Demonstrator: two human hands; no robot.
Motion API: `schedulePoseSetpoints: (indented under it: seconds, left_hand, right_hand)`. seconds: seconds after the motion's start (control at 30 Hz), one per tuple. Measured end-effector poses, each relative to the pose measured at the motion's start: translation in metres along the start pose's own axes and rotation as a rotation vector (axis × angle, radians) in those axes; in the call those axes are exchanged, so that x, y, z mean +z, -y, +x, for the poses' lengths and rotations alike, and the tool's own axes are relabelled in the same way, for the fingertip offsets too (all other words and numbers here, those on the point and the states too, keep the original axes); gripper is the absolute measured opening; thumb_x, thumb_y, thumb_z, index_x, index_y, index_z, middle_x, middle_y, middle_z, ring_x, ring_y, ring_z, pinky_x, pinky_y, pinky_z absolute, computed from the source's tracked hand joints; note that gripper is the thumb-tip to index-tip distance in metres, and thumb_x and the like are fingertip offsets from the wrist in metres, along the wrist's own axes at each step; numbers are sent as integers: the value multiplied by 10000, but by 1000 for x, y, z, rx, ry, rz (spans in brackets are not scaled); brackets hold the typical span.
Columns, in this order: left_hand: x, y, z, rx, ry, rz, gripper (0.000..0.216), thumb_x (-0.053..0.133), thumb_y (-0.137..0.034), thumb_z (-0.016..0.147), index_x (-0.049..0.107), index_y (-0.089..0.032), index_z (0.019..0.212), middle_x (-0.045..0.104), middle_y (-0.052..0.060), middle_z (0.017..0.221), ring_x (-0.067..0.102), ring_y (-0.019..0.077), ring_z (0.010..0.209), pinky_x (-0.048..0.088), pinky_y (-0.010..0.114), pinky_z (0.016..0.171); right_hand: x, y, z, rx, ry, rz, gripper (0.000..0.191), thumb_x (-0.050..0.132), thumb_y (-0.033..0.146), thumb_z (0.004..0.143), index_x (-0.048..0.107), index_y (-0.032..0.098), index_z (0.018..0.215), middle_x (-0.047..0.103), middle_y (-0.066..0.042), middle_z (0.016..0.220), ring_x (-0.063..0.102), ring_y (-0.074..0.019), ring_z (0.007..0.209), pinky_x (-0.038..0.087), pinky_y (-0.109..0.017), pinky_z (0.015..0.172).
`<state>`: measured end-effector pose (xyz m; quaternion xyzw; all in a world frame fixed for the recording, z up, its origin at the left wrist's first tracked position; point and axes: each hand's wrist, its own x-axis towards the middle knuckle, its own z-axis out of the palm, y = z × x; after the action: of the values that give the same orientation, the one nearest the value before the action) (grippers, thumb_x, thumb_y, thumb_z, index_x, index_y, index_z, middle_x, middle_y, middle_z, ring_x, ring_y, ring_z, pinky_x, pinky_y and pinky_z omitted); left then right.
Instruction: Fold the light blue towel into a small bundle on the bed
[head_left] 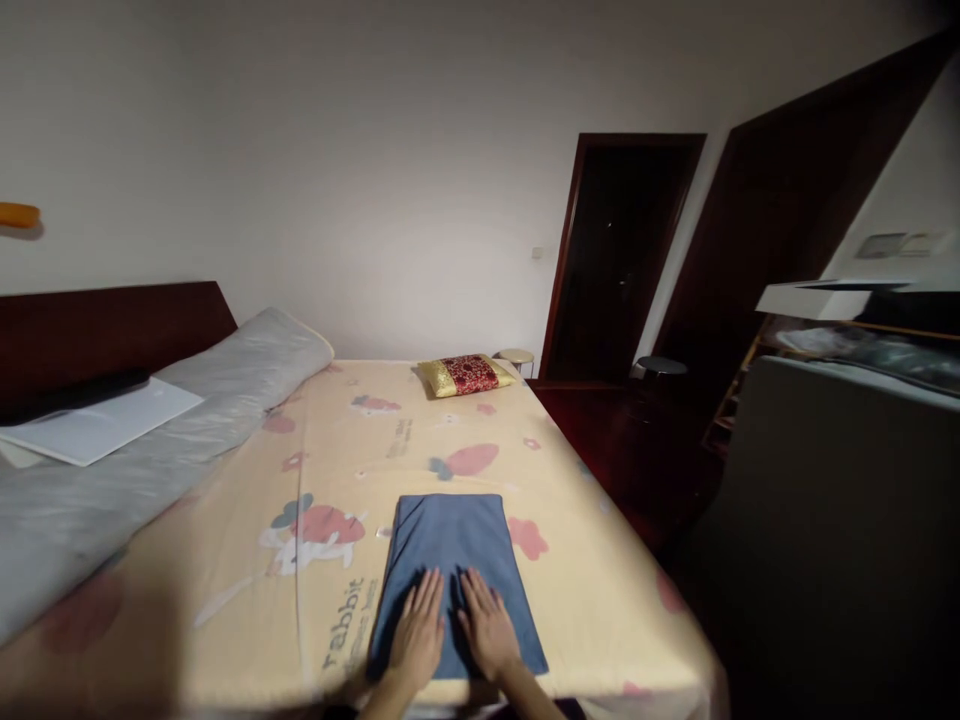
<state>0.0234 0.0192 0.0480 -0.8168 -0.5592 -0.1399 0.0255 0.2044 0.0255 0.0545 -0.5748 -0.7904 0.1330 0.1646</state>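
Note:
A blue folded cloth [454, 530] lies flat on the bed near its front edge, with a few creases along its left side. My left hand [420, 622] rests palm down on the cloth's lower left part, fingers stretched forward. Beside it, my right hand [486, 620] lies palm down on the lower right part, also with its fingers out straight. A narrow strip of cloth shows between the two hands. Neither hand grips anything. What kind of cloth item it is, I cannot tell.
The bed [247, 520] has a cream sheet printed with carrots and rabbits. A grey quilt [247, 370] lies along the left, bearing a white board [112, 425]. A gold and red pillow [469, 375] sits at the far edge. A dark cabinet [832, 520] stands to the right.

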Motion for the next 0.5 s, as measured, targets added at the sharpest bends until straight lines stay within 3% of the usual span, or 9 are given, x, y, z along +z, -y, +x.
schedulePoseSetpoints:
  seconds: [0.1, 0.2, 0.33, 0.43, 0.5]
  left_hand:
    - [36, -1, -10, 105, -71, 62, 600, 329, -214, 909, 206, -253, 1495, 398, 6, 1515, 410, 180, 1368, 390, 371, 1088]
    - [54, 28, -36, 98, -135, 114, 609, 371, -311, 932, 144, -301, 1497, 416, -14, 1497, 466, 176, 1327, 438, 365, 1031]
    - [58, 59, -60, -67, -235, 161, 554, 401, -322, 921, 288, -329, 1463, 523, -3, 1422, 551, 198, 1244, 448, 391, 990]
    - [52, 47, -47, -146, -246, 146, 484, 401, -292, 916, 443, -316, 1397, 604, 20, 1350, 573, 229, 1214, 393, 456, 1053]
    - [45, 28, -24, -150, -227, 115, 508, 377, -237, 915, 412, -274, 1420, 558, 34, 1401, 512, 226, 1284, 369, 456, 1085]
  right_hand:
    - [34, -2, -9, -55, -64, -9, 548, 292, 511, 962, 288, 314, 1473, 286, -25, 1539, 305, -249, 1410, 343, -482, 1121]
    - [56, -32, -32, 7, -161, -56, 557, 322, 536, 949, 286, 329, 1464, 307, -30, 1524, 333, -277, 1392, 372, -518, 1096]
    - [71, -71, -56, 138, -316, -143, 564, 354, 556, 930, 319, 344, 1452, 381, -54, 1487, 426, -325, 1331, 446, -559, 1005]
    - [71, -65, -45, 134, -370, -188, 573, 390, 551, 926, 329, 338, 1455, 400, -62, 1479, 437, -330, 1325, 443, -561, 1009]
    - [64, -46, -25, 66, -358, -191, 569, 393, 498, 944, 299, 311, 1473, 377, -59, 1496, 408, -297, 1351, 436, -517, 1039]
